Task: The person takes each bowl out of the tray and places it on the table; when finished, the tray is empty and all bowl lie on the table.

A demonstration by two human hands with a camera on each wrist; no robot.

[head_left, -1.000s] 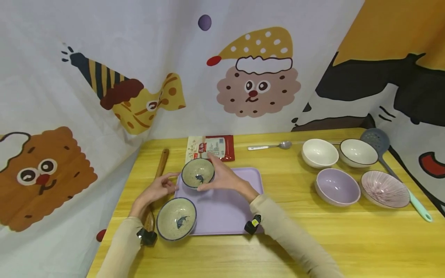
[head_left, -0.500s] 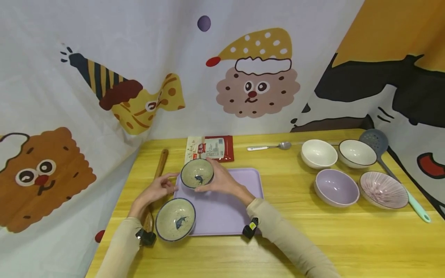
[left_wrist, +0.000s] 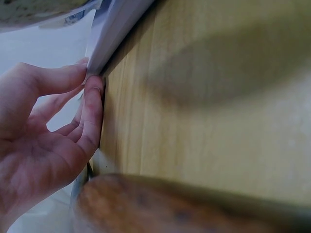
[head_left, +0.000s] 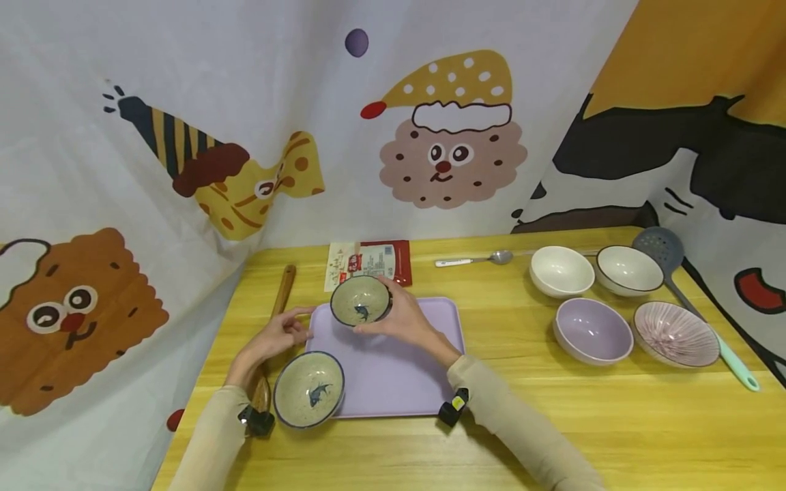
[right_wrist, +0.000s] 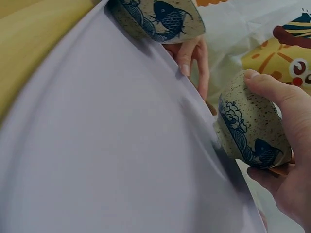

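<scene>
My right hand (head_left: 408,320) grips a small speckled bowl (head_left: 356,296) with a blue fish inside, over the back left part of a lilac tray (head_left: 399,382). The right wrist view shows fish and wave patterns on this bowl's (right_wrist: 243,114) outer wall, the thumb on one side and fingers on the other. At the tray's left edge, my left hand (head_left: 279,337) pinches the rim; the left wrist view has its thumb and fingertips (left_wrist: 93,82) meeting there. A larger matching bowl (head_left: 297,392) sits at the tray's front left corner, overlapping its edge.
A wooden-handled utensil (head_left: 284,290) lies left of the tray, partly hidden by the left arm. Behind stand a food packet (head_left: 389,262) and a spoon (head_left: 473,259). To the right are several bowls, including a purple one (head_left: 592,334), and a grey skimmer (head_left: 658,247).
The right hand has shifted the small bowl slightly to the right over the tray. The left hand stays at the tray's edge, and the larger bowl has not moved.
</scene>
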